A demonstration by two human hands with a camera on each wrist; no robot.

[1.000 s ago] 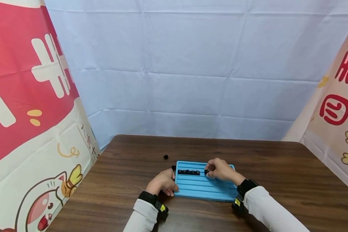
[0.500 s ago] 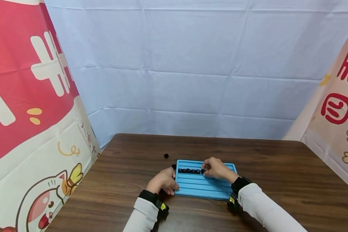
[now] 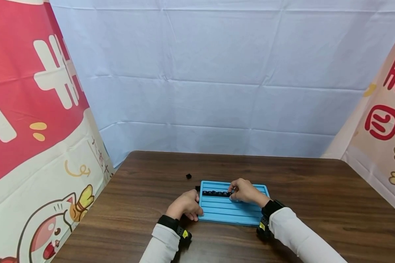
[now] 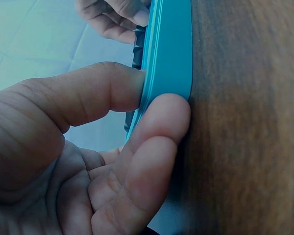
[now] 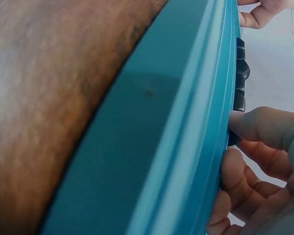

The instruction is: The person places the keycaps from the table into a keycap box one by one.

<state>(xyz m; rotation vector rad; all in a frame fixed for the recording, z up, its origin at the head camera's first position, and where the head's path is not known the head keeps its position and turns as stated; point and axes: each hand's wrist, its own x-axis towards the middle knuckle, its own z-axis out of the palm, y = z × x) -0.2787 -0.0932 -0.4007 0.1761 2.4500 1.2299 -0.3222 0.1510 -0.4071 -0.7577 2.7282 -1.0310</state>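
A flat light-blue tray (image 3: pixel 228 210) with raised parallel ridges lies on the table. Along one of its upper grooves runs a row of small black blocks (image 3: pixel 214 193), starting at the left end. My left hand (image 3: pixel 185 206) grips the tray's left edge; in the left wrist view the thumb is on the rim and a finger lies against the side wall. At the row's right end, my right hand (image 3: pixel 246 191) pinches a small black block (image 5: pixel 233 139) between thumb and fingers, close against its neighbour. The fingers largely cover that block.
One loose black block (image 3: pixel 188 176) lies on the brown wooden table (image 3: pixel 145 190) beyond the tray. Another dark piece (image 3: pixel 197 188) sits just outside the tray's left edge, partly behind the left hand. Pale blue cloth (image 3: pixel 214 80) hangs behind the table, with printed banners at both sides.
My right hand has slid left along the groove with its block, closing the gap to the row. The left hand has stayed on the tray's edge.
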